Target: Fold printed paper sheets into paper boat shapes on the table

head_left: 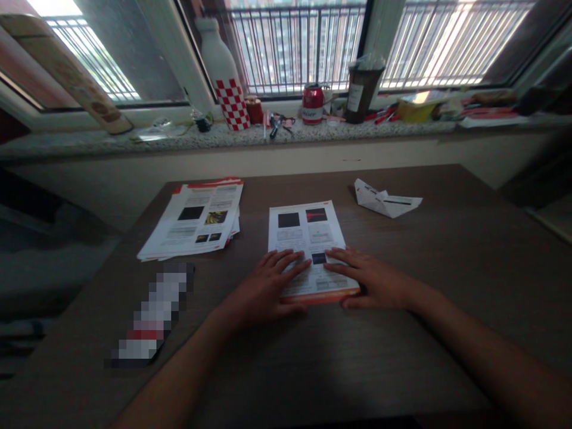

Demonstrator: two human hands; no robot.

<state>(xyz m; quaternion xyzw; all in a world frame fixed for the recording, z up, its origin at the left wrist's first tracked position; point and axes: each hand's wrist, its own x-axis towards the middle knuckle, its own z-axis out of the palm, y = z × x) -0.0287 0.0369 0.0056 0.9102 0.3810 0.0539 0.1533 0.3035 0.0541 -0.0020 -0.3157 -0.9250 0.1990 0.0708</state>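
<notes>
"How far had we got?"
"One paper shape (pixel 388 202) sat folded. Our left hand (pixel 268 286) and right hand (pixel 375 277), fingers apart, rested on the sheet (pixel 298 235), seemingly unfolded, mid-surface (pixel 456 256); the stack (pixel 196 205) lay flat, untouched."

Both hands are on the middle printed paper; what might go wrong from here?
The left hand and right hand rest on the printed paper; uneven pressure might skew it. The paper stack is uneven, so a bump could slide its sheets. The folded paper lies beyond the right hand; a sweep might crush it.
</notes>
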